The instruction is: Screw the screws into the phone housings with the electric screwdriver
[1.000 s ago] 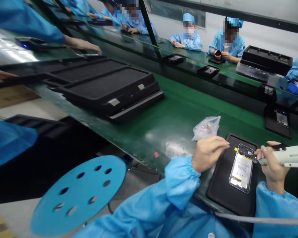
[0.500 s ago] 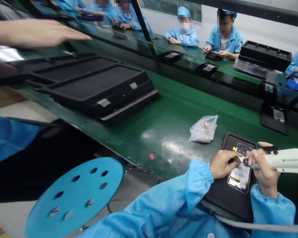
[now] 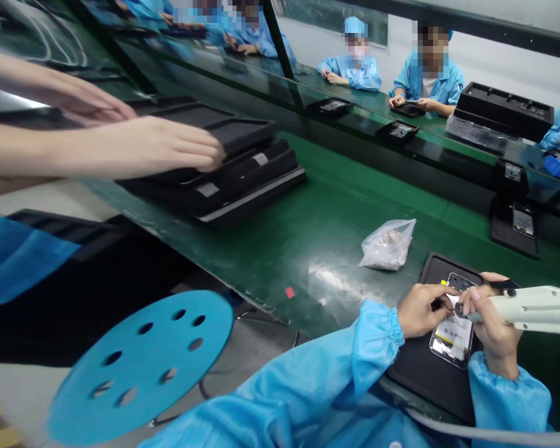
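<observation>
An opened smartphone (image 3: 452, 341) with its battery showing lies in a black tray (image 3: 413, 367) at the lower right. My right hand (image 3: 497, 323) is wrapped around a pale electric screwdriver (image 3: 541, 308), whose tip points left over the phone. My left hand (image 3: 422, 311) reaches across the phone's edge, thumb and finger pinched close to the screwdriver's tip. Whatever lies between those fingers is too small to make out. A small yellow tab (image 3: 443, 283) sticks out at the phone's upper left edge.
A clear bag of small parts (image 3: 388, 246) lies on the green bench (image 3: 261, 249). At the left, a co-worker's hands (image 3: 168, 146) are at stacked black trays (image 3: 249, 177). A blue stool (image 3: 144, 367) stands below the bench edge. Another phone (image 3: 523, 219) rests further right.
The co-worker's hands have come further into view and down onto the stacked trays, where a tray now sits raised. My hands stay over the phone with little movement; the view has shifted slightly.
</observation>
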A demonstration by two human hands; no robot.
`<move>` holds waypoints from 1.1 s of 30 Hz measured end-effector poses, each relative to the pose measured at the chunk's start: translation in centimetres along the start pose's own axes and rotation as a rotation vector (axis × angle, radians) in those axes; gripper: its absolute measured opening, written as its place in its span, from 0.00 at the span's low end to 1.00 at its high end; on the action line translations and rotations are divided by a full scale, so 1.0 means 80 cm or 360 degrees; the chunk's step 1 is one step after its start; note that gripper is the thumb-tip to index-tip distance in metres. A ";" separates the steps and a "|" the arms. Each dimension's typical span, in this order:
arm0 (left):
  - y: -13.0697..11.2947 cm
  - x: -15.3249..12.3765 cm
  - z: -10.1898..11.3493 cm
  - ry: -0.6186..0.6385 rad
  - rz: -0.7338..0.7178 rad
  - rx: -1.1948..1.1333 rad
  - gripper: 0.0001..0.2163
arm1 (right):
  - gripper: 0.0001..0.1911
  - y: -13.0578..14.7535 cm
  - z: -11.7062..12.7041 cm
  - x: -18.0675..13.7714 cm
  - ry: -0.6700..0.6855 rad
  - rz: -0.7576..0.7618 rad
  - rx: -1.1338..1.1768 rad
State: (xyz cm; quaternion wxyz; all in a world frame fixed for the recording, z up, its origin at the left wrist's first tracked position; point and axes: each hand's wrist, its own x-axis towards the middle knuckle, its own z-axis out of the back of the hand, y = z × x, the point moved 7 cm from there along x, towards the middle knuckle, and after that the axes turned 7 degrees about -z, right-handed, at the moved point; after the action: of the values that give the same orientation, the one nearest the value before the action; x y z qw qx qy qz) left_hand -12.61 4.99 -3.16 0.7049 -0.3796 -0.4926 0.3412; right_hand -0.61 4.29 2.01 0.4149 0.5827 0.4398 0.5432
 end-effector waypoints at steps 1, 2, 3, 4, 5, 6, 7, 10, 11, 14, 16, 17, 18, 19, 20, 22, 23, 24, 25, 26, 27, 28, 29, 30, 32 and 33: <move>0.000 0.000 0.000 0.0001 0.0009 -0.0001 0.13 | 0.10 -0.001 0.000 0.000 0.0002 0.0007 -0.0009; 0.001 0.000 0.000 0.0002 0.0021 -0.0002 0.13 | 0.09 -0.002 0.001 0.000 0.0003 0.0006 -0.0018; 0.000 0.001 0.000 0.0001 0.0032 -0.0003 0.12 | 0.09 -0.003 0.001 0.000 0.0007 0.0000 -0.0026; 0.000 0.001 0.000 -0.0002 0.0041 -0.0003 0.12 | 0.09 -0.004 0.002 0.000 0.0013 -0.0008 -0.0037; 0.000 0.001 0.001 -0.0005 0.0051 0.0000 0.12 | 0.09 -0.006 0.002 0.000 0.0019 -0.0020 -0.0049; -0.001 0.002 0.001 -0.0008 0.0062 0.0004 0.12 | 0.09 -0.007 0.002 0.000 0.0023 -0.0034 -0.0060; -0.001 0.002 0.001 -0.0010 0.0077 0.0007 0.12 | 0.09 -0.007 0.002 0.000 0.0022 -0.0041 -0.0069; 0.000 0.002 0.002 -0.0003 0.0113 -0.0007 0.13 | 0.09 -0.004 -0.001 -0.002 0.0013 -0.0027 -0.0095; 0.001 0.001 0.001 0.0004 0.0119 -0.0020 0.13 | 0.09 -0.002 -0.002 -0.002 0.0018 -0.0022 -0.0090; 0.004 0.001 0.000 0.0013 0.0109 -0.0087 0.18 | 0.12 0.007 -0.004 0.000 0.0037 0.0001 -0.0050; 0.005 0.001 0.000 0.0005 0.0083 -0.0116 0.23 | 0.13 0.014 0.004 0.007 -0.0014 0.0046 -0.0036; 0.005 0.002 0.000 -0.0004 0.0069 -0.0116 0.24 | 0.13 0.018 0.011 0.012 -0.0073 0.0076 -0.0028; 0.005 0.002 0.001 -0.0019 0.0057 -0.0102 0.23 | 0.14 0.021 0.020 0.019 -0.0144 0.0100 -0.0011; 0.005 0.003 0.002 -0.0042 0.0046 -0.0073 0.21 | 0.15 0.022 0.029 0.025 -0.0218 0.0112 0.0011; 0.005 0.003 0.003 -0.0074 0.0036 -0.0035 0.18 | 0.16 0.022 0.037 0.032 -0.0280 0.0111 0.0036; 0.005 0.003 0.007 -0.0150 0.0008 0.0047 0.13 | 0.18 0.017 0.049 0.044 -0.0372 0.0085 0.0072; 0.004 0.003 0.009 -0.0189 -0.0004 0.0090 0.11 | 0.18 0.013 0.052 0.048 -0.0402 0.0068 0.0075; 0.004 0.003 0.010 -0.0222 -0.0012 0.0124 0.10 | 0.18 0.009 0.054 0.052 -0.0424 0.0052 0.0075; 0.003 0.003 0.011 -0.0246 -0.0017 0.0150 0.10 | 0.19 0.004 0.055 0.055 -0.0437 0.0038 0.0075; 0.003 0.003 0.012 -0.0262 -0.0018 0.0168 0.09 | 0.19 0.000 0.055 0.057 -0.0441 0.0026 0.0074; 0.003 0.003 0.012 -0.0274 -0.0016 0.0181 0.09 | 0.19 -0.003 0.054 0.058 -0.0444 0.0020 0.0071; 0.003 0.003 0.013 -0.0282 -0.0009 0.0190 0.09 | 0.19 -0.006 0.054 0.059 -0.0449 0.0019 0.0065; 0.003 0.003 0.013 -0.0291 0.0000 0.0199 0.09 | 0.19 -0.008 0.053 0.060 -0.0455 0.0024 0.0059; 0.003 0.003 0.014 -0.0298 0.0011 0.0208 0.09 | 0.18 -0.009 0.053 0.061 -0.0464 0.0036 0.0054; 0.003 0.003 0.014 -0.0308 0.0029 0.0220 0.09 | 0.17 -0.010 0.053 0.064 -0.0476 0.0061 0.0045; 0.003 0.003 0.015 -0.0309 0.0036 0.0223 0.09 | 0.17 -0.011 0.053 0.066 -0.0474 0.0068 0.0047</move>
State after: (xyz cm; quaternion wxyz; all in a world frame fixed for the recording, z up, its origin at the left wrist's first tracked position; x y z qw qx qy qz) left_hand -13.68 5.55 -3.02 0.6748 -0.3000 -0.5292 0.4179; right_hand 3.69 9.60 2.30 0.4553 0.6720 0.3688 0.4528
